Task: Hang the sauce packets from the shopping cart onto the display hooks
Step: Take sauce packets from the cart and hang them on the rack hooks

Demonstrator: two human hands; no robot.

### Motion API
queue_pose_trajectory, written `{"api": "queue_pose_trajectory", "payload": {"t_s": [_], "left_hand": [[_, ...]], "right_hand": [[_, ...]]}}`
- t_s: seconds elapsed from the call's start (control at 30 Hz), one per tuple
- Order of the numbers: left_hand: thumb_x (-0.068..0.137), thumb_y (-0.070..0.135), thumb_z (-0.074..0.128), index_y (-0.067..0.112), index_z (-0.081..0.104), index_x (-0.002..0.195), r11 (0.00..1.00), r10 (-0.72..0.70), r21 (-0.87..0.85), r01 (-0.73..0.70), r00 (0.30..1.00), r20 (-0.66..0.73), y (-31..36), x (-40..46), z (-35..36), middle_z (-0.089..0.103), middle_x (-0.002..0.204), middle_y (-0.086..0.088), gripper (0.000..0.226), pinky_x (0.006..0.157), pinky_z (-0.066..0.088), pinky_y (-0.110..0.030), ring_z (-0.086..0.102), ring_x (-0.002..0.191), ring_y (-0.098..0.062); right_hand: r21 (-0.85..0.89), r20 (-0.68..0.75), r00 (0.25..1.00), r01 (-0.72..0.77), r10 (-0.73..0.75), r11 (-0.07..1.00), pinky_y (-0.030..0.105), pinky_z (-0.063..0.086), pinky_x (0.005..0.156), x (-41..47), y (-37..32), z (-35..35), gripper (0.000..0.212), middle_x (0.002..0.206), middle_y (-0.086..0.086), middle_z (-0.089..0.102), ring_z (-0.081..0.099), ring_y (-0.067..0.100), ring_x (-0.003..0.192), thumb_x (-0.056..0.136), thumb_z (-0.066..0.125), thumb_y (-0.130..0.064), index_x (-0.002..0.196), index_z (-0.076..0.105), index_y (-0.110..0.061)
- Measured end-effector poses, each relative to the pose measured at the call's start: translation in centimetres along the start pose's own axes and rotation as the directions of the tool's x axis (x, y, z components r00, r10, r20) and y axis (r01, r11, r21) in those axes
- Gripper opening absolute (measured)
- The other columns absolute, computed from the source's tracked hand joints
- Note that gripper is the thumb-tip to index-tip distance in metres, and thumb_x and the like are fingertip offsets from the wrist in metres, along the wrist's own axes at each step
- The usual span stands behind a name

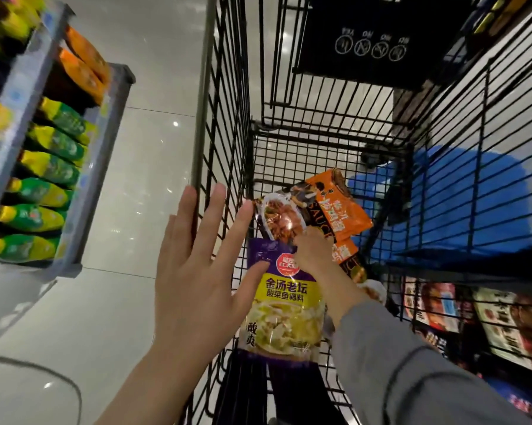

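I look down into a black wire shopping cart (246, 148). A purple-and-yellow sauce packet (284, 305) is up near the cart's left side. My right hand (310, 253), in a grey sleeve, reaches into the cart, fingers curled at that packet's top right corner. Just beyond it lie a clear packet with brown food (278, 217) and orange-and-brown sauce packets (338, 207). My left hand (194, 271) is spread flat over the cart's left rim, its thumb touching the purple packet's top left. No display hooks are plainly visible.
A shelf at the left carries rows of green-and-yellow packets (48, 167) and orange packets (83, 65). A blue bag (473, 204) lies beyond the cart's right side. Dark packets (473, 317) fill a display at the lower right. Glossy white floor (129, 210) runs between shelf and cart.
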State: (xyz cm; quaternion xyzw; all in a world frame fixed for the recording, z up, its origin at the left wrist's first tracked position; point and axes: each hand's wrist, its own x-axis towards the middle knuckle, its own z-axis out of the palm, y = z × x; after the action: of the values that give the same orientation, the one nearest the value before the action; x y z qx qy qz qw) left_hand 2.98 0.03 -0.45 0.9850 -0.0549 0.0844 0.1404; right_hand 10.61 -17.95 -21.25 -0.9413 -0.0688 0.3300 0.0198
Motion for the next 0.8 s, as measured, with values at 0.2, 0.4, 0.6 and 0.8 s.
{"api": "queue_pose_trajectory", "payload": {"t_s": [0.2,0.4,0.6,0.8], "left_hand": [[0.082,0.043,0.058,0.019,0.05,0.135,0.981,0.096,0.158,-0.116,0.987,0.127,0.0,-0.1,-0.4,0.043,0.145,-0.009,0.059,0.111,0.018,-0.059,0.03,0.139,-0.028],[0.078,0.049,0.061,0.027,0.073,0.098,0.984,0.13,0.083,-0.157,0.955,0.266,0.0,0.2,-1.2,0.072,0.098,0.008,0.032,0.108,0.019,-0.059,0.059,0.115,-0.021],[0.087,0.058,0.047,0.03,0.075,0.091,0.981,0.187,-0.087,-0.175,0.968,0.167,0.0,0.2,-1.7,0.072,0.094,0.014,0.039,0.109,0.013,-0.064,0.058,0.116,-0.016],[0.092,0.031,0.048,0.02,0.071,0.09,0.982,0.138,-0.139,-0.128,0.989,0.059,-0.2,0.3,-1.5,0.071,0.086,0.008,0.026,0.112,0.016,-0.053,0.067,0.089,-0.016]], "right_hand": [[0.36,-0.088,0.976,0.215,-0.197,0.908,0.037,0.039,0.085,-8.2,-0.2,-4.0,0.018,0.095,0.001,0.067,0.06,0.023,0.092,0.084,0.064,-0.035,0.092,0.065,-0.019],[0.429,-0.236,0.935,0.344,-0.264,0.835,0.025,0.024,0.094,-18.1,-1.6,-8.0,0.008,0.078,-0.017,0.06,0.046,0.004,0.081,0.084,0.066,-0.033,0.083,0.069,-0.025],[0.324,-0.537,0.809,0.46,-0.24,0.827,0.024,0.03,0.086,-19.5,-2.7,-11.4,0.017,0.073,-0.011,0.067,0.058,0.009,0.072,0.081,0.059,-0.031,0.076,0.07,-0.021],[0.191,-0.629,0.711,0.534,-0.315,0.824,0.027,0.03,0.092,-18.2,-2.1,-14.7,0.017,0.077,-0.009,0.069,0.06,0.011,0.075,0.082,0.058,-0.03,0.077,0.07,-0.019]]}}
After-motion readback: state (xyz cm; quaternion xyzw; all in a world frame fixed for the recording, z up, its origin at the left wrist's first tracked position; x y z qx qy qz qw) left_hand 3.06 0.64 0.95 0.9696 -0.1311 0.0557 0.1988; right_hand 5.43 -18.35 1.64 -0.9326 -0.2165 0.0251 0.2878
